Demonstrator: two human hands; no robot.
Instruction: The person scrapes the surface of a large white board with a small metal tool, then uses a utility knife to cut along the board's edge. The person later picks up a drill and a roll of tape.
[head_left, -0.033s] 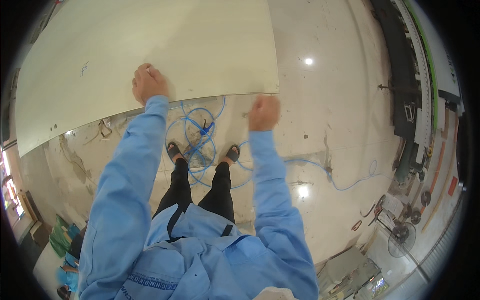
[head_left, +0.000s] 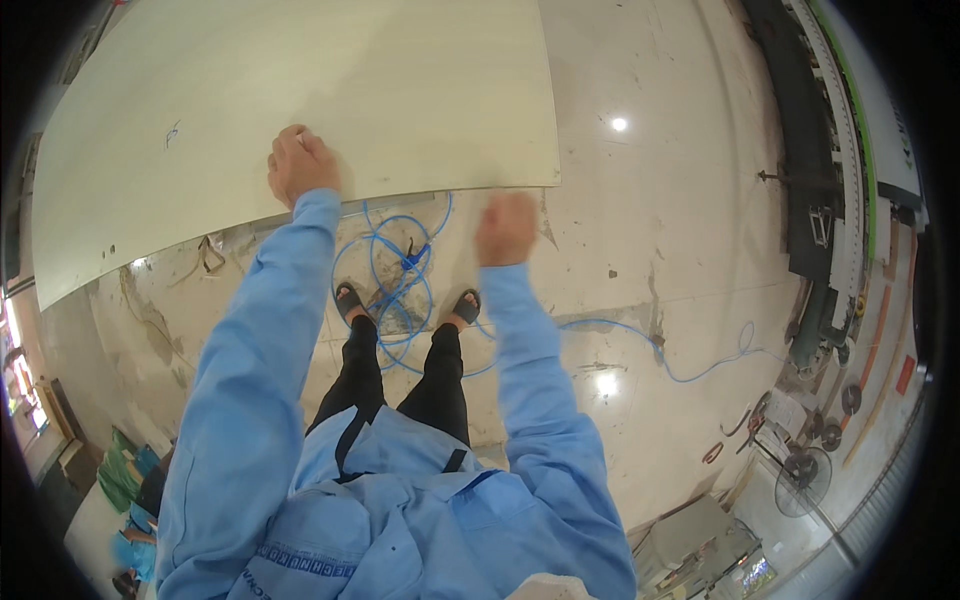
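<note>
The left hand (head_left: 302, 168) seemingly steadies the flat cream panel (head_left: 430, 90). Blurred right hand (head_left: 506, 232): both grips unclear. Next calls for edge clearance.

Right hand (head_left: 506, 230) has shifted left along the near edge of the pale panel (head_left: 430, 90), now farther from the panel's corner and slightly lower, motion-blurred. Right sleeve (head_left: 525, 345) swung left with it, covering more of the blue hose (head_left: 620, 323) loop beside the feet, exposing a bit more hose on its other side. Dark floor mark (head_left: 547, 225) by the corner now uncovered.
</note>
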